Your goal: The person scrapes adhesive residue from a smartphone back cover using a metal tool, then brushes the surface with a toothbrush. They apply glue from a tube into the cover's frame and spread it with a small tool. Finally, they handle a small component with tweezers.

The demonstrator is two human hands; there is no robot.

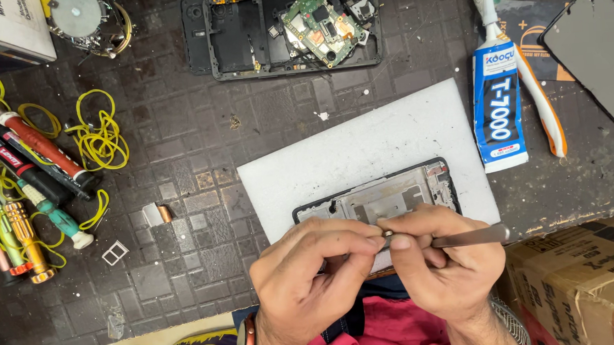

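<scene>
Pinching a tiny round metal part (387,233) between the fingertips of both hands, I have my left hand (309,272) curled tight on it from one side and my right hand (444,260) meeting it from the other. Far off to the left of my left hand lie screwdrivers (23,232) and loops of yellow wire (102,139) on the dark tabletop (178,159). Just beyond my knuckles sits a phone frame (386,196), resting on a grey mat (362,148). Further away, above both hands, lies an opened phone (242,34) with its green circuit board (320,22) loose. My right hand also grips metal tweezers (471,238), which stick out to the right. Beyond that hand lie a blue glue tube (498,104) and a toothbrush (540,101).
</scene>
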